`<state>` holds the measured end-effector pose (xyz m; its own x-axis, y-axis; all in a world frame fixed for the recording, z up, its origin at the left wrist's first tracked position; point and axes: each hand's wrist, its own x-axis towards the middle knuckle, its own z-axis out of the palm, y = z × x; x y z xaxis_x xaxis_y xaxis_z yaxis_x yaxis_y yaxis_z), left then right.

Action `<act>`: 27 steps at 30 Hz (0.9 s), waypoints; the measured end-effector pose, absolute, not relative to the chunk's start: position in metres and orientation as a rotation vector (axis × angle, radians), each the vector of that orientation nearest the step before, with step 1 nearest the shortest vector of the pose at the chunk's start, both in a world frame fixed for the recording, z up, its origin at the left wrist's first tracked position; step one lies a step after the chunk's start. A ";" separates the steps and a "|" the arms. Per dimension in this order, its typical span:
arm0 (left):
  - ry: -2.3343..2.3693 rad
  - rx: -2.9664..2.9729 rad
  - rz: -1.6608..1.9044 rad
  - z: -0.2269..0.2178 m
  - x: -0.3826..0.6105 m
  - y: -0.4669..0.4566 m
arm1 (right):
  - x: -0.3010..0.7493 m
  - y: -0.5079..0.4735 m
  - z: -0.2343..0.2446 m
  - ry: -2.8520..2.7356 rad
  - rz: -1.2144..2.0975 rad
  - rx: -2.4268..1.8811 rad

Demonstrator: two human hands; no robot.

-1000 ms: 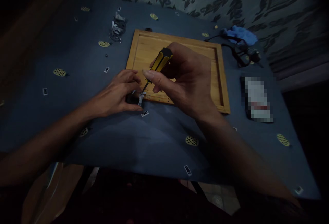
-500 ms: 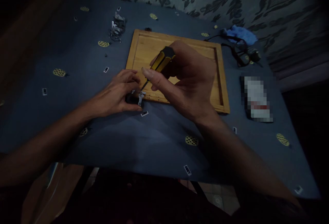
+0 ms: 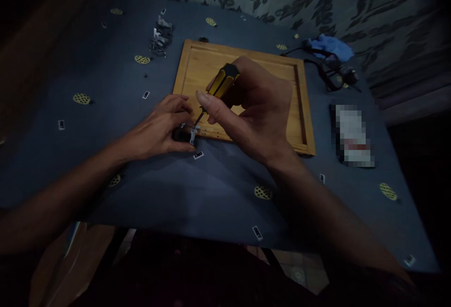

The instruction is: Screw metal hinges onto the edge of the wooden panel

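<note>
A framed wooden panel (image 3: 243, 52), like a cabinet door, lies on the blue patterned cloth. At its near left corner sits a metal hinge (image 3: 193, 137). My left hand (image 3: 165, 126) curls around the hinge, thumb on the near side and fingers on the panel's frame, steadying it. In my right hand (image 3: 260, 109) is a screwdriver (image 3: 223, 81) with a yellow and black handle, tilted down to the left. Its tip meets the hinge near the frame's edge; any screw beneath it is too small to make out.
Several metal hinges (image 3: 162, 36) lie in a pile at the back left, with a small dark piece (image 3: 145, 75) nearer me. Black glasses (image 3: 331, 74) and a crumpled blue cloth or glove (image 3: 331, 47) rest at the back right. A blurred-out object (image 3: 353, 135) lies right of the panel.
The screwdriver's tip has come down slightly onto the hinge, and my right hand has turned a little. My left hand keeps its place.
</note>
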<state>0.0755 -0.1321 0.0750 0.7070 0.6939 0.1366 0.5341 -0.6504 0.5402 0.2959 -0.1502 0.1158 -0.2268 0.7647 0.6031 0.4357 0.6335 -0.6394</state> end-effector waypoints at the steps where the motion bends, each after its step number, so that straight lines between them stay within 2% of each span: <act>1: 0.945 2.447 0.455 0.075 0.076 -0.132 | 0.296 -0.151 0.116 -1.868 0.415 -0.964; 10: 0.918 2.421 0.504 0.075 0.078 -0.132 | 0.296 -0.149 0.116 -1.883 0.527 -1.013; 20: 0.935 2.413 0.503 0.075 0.078 -0.133 | 0.306 -0.147 0.129 -1.891 0.989 -0.788; 27: 0.947 2.421 0.501 0.074 0.076 -0.133 | 0.307 -0.138 0.122 -1.899 0.933 -0.800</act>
